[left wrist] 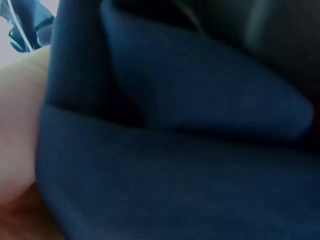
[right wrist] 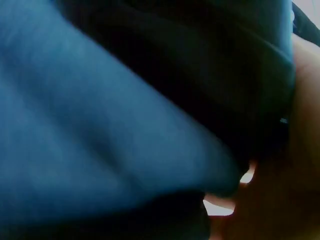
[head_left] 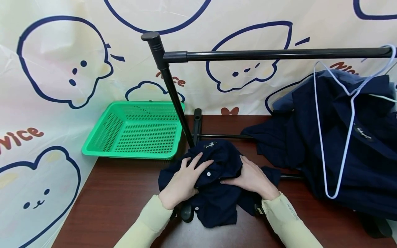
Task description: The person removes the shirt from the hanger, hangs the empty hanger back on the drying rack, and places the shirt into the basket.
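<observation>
A crumpled navy shirt (head_left: pixel 217 193) with white buttons and a small label lies bunched on the table in the head view. My left hand (head_left: pixel 183 181) rests on its left part, fingers spread and mostly straight over the cloth. On the right side, my right hand (head_left: pixel 251 177) grips the shirt, its thumb in front and its other fingers partly hidden by fabric. Navy folds (left wrist: pixel 175 175) fill most of the left wrist view beside the palm. In the right wrist view, blurred cloth (right wrist: pixel 100 130) hides most of the fingers.
A black clothes rack (head_left: pixel 279 54) stands over the table (head_left: pixel 124 206). On its bar hangs a white hanger (head_left: pixel 350 137), in front of more dark clothes (head_left: pixel 322 137) at the right. A green basket (head_left: pixel 90 146) sits at the back left, beside the rack's post.
</observation>
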`<state>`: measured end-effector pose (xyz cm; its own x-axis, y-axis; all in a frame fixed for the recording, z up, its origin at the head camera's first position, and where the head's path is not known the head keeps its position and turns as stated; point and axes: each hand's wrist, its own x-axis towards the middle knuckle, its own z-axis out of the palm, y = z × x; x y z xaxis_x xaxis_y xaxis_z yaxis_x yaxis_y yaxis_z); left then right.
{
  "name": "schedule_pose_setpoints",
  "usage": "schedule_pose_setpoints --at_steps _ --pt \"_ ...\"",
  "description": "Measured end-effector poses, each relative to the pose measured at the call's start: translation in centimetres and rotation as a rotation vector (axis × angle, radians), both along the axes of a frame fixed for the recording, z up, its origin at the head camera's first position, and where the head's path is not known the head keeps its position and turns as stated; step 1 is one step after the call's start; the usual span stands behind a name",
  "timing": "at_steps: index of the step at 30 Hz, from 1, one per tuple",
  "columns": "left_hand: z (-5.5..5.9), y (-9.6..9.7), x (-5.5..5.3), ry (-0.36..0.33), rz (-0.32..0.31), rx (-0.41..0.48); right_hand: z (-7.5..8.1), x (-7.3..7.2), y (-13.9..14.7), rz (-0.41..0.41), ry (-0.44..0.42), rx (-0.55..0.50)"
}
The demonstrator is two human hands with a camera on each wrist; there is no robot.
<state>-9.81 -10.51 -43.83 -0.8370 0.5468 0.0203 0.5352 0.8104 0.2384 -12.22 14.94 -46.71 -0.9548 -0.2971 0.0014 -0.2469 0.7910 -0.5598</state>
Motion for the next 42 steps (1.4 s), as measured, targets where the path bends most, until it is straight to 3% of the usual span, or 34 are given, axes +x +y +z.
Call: schedule_pose_setpoints --at_steps 7,11,15,23,27,31,35,42 --pt "-0.1 -0.8 -0.2 0.044 0.0 0.062 -0.4 -0.2 -0.9 0.139 0.096 -0.061" --pt "-0.2 -1.2 -0.2 0.065 0.009 0.084 -0.6 -0.2 -1.6 0.186 0.086 -0.12" --pt "-0.2 -1.6 -0.4 0.093 0.01 0.114 -0.7 0.1 -2.4 0.208 0.069 -0.201" --pt "0.5 -1.9 -0.2 0.143 0.026 0.228 -0.9 0.3 -3.8 0.264 0.119 -0.431" --pt "1.6 -1.9 0.4 0.164 0.073 0.327 0.3 0.3 -4.3 0.252 0.104 -0.523" --pt "3.3 -2.2 0.8 0.226 0.087 0.457 2.7 0.2 -5.1 0.216 0.114 -0.531" --pt "5.1 -3.1 0.9 0.34 0.094 0.584 5.2 0.0 -6.4 0.217 0.16 -0.533" --pt "8.8 -5.0 1.3 0.587 0.134 0.769 8.6 -0.7 -9.6 0.308 0.312 -0.602"
